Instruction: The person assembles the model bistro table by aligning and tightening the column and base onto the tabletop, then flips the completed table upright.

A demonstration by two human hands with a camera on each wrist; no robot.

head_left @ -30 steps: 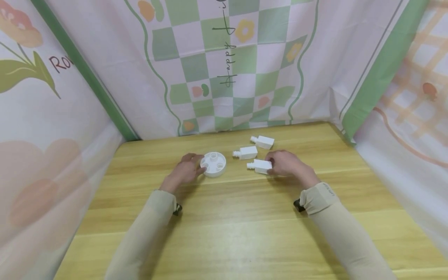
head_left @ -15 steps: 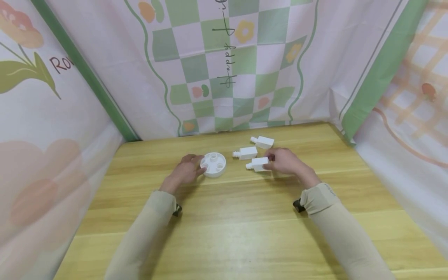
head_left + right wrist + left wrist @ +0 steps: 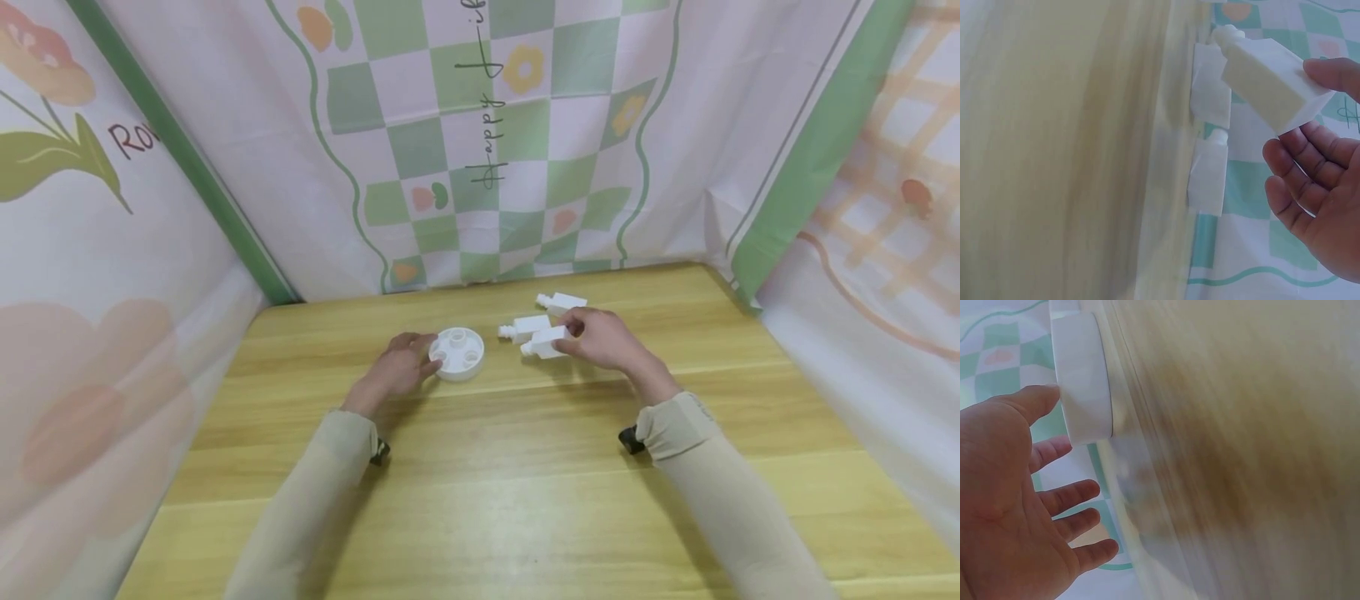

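A round white base (image 3: 459, 374) with several raised round sockets lies flat on the table. My left hand (image 3: 396, 367) holds its left edge between thumb and index finger; the other fingers spread loosely in the left wrist view. My right hand (image 3: 609, 339) pinches the wide end of a white rectangular block with a stepped, narrow neck (image 3: 1272, 81). Lifted off the table, this block is tilted, its neck pointing left toward the base. Two similar white blocks lie behind it, a middle block (image 3: 525, 326) and a farther block (image 3: 564, 301), partly hidden by the hand.
The wooden table (image 3: 480, 492) reaches back to a patterned cloth (image 3: 517, 192) hanging behind it. More cloth hangs at the left and right sides. Bare wood lies in front of both hands.
My right hand has lifted the nearest block off the table and brought it up and slightly left, so it overlaps the middle block in view. The left hand and round base have stayed put.
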